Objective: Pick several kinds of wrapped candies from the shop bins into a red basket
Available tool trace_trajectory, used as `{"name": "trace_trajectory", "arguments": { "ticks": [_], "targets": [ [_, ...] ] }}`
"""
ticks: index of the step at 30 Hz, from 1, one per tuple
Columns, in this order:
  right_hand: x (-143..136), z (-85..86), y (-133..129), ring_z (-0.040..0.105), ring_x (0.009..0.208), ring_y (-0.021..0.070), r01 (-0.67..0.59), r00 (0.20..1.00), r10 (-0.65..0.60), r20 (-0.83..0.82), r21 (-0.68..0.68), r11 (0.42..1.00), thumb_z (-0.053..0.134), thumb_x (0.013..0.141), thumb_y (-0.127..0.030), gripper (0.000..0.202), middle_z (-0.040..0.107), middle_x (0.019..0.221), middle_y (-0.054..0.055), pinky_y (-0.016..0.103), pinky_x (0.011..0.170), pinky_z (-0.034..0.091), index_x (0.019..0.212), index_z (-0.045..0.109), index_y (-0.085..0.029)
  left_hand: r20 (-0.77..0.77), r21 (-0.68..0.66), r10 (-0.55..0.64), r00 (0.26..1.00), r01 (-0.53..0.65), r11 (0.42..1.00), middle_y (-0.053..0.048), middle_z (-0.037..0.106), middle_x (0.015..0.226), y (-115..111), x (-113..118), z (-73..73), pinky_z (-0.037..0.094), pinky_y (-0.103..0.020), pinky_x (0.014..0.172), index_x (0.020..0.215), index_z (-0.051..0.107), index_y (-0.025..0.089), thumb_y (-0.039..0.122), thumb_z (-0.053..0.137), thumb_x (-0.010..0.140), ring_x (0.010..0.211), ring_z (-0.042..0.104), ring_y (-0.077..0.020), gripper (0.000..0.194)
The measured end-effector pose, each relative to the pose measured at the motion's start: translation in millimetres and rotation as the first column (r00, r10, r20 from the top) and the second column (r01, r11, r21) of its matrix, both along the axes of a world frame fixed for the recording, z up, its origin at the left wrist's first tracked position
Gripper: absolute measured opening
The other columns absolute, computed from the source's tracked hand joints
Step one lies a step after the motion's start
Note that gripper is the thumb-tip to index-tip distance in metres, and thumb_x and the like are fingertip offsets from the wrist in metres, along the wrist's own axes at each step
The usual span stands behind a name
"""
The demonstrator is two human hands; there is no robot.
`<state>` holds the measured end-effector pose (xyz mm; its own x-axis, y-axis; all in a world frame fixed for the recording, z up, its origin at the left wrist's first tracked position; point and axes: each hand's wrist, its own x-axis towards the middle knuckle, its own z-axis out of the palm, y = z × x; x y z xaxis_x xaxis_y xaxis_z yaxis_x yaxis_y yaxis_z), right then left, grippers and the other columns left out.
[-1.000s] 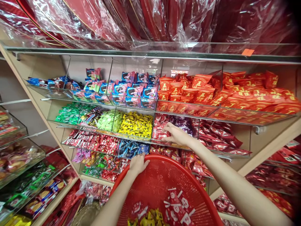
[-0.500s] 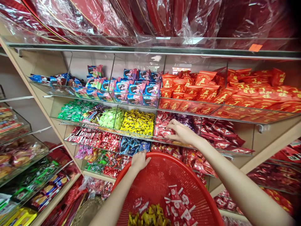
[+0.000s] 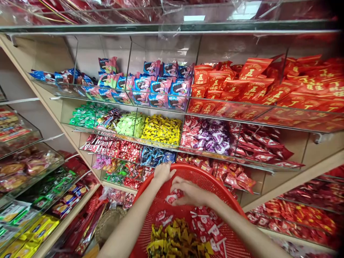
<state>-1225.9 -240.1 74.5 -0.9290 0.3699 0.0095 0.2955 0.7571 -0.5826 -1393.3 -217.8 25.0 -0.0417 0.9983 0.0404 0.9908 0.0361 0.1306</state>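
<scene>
A round red plastic basket (image 3: 233, 211) is tilted towards me, its far rim gripped by my left hand (image 3: 162, 173). Inside the basket, my right hand (image 3: 189, 192) has its fingers curled round pink-and-white wrapped candies (image 3: 174, 196). Below it lie a heap of yellow wrapped candies (image 3: 174, 238), red-and-white wrapped candies (image 3: 208, 227) to their right, and a few pink-and-white pieces (image 3: 164, 216) at the left. On the shelf beyond, more pink-and-white candies (image 3: 190, 134) fill a bin beside purple-and-white candies (image 3: 215, 136).
Glass-fronted shelves ahead hold yellow candies (image 3: 161, 129), green candies (image 3: 87, 114), blue-pink packets (image 3: 156, 86) and red-orange packets (image 3: 228, 87). Side shelves at left carry packaged snacks (image 3: 27, 172). A woven basket (image 3: 109, 222) stands low at left. A glass ledge (image 3: 150, 28) runs overhead.
My right hand has moved from the pink-and-white candy bin down into the red basket, bringing candies with it. My left hand stays on the rim. The view has tipped downward.
</scene>
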Motion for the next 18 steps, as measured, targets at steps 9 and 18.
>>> {"name": "trace_trajectory", "arguments": {
  "ticks": [9, 18],
  "targets": [
    [-52.2, -112.2, 7.4, 0.048, 0.079, 0.0167, -0.018, 0.998, 0.026, 0.055, -0.143, 0.989, 0.066, 0.06, -0.052, 0.047, 0.05, 0.089, 0.004, 0.029, 0.073, 0.043, 0.092, 0.061, -0.017, 0.006, 0.006, 0.008, 1.0, -0.008, 1.0, -0.01, 0.061, 0.1, -2.8, 0.6, 0.2, 0.043, -0.033, 0.073, 0.111, 0.046, 0.02, 0.055, 0.028, 0.082, 0.09, 0.058, -0.0234, 0.048],
    [-61.9, -132.2, -1.9, 0.05, 0.087, 0.0213, -0.02, 0.996, 0.036, 0.088, -0.176, 0.984, 0.068, 0.056, -0.052, 0.062, 0.052, 0.098, 0.006, 0.033, 0.079, 0.044, 0.107, 0.056, -0.018, 0.009, -0.025, 0.03, 1.0, -0.029, 0.999, -0.01, 0.06, 0.103, -3.1, 1.3, 2.0, 0.042, -0.032, 0.076, 0.113, 0.045, 0.02, 0.054, 0.029, 0.082, 0.093, 0.057, -0.0227, 0.049]
  ]
}}
